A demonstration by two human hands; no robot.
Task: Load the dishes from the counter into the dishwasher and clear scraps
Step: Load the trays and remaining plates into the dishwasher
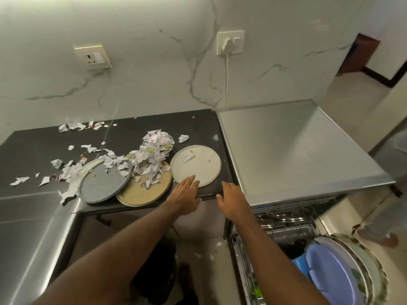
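Where scraps (152, 157) bury plates (141, 193), rack (284, 227) (pulled out) holds dishes (330, 274).

2 bare forearms (123, 249), uncovered along their whole visible length, end in the bare left hand (185, 194) and right hand (233, 200).

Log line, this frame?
left hand open, at round white plate rim; right hand open, black counter edge; round grey plate, round tan plate: paper scraps on both

The left arm (123, 249) and right arm (275, 258) stretch forward, bare, drawing closer toward the wrists. The left hand (184, 195) lies palm down, fingers straight and together. The right hand (234, 200), just beside it, is palm down, fingers relaxed, holding nothing.
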